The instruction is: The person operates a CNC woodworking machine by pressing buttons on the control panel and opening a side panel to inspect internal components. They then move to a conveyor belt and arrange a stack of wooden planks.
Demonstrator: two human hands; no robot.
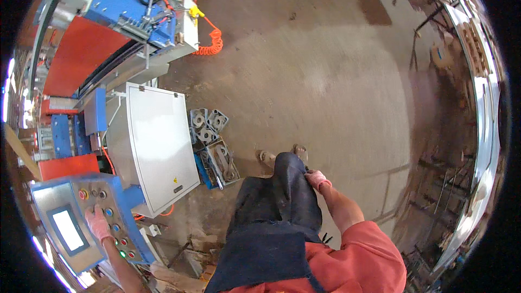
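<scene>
My left hand [98, 223], in a pink glove, is on the control panel [140, 248] of a machine at the lower left. Its fingertips touch the panel between a lit display screen [68, 230] and a blue push button [109, 212], and part of the button area is hidden under it. A red emergency stop button [83, 194] sits above the hand. My right hand [316, 179], also gloved, is curled at the edge of my dark apron [264, 248], beside the knee. Whether it grips the cloth or a small dark thing cannot be made out.
A white electrical cabinet [165, 142] stands beside the panel. Bins of metal parts [205, 134] and a tray [224, 162] sit on the floor against it. Farther up are the blue machine head [116, 4] and an orange coiled air hose [211, 44]. Metal racking [443, 187] lines the right.
</scene>
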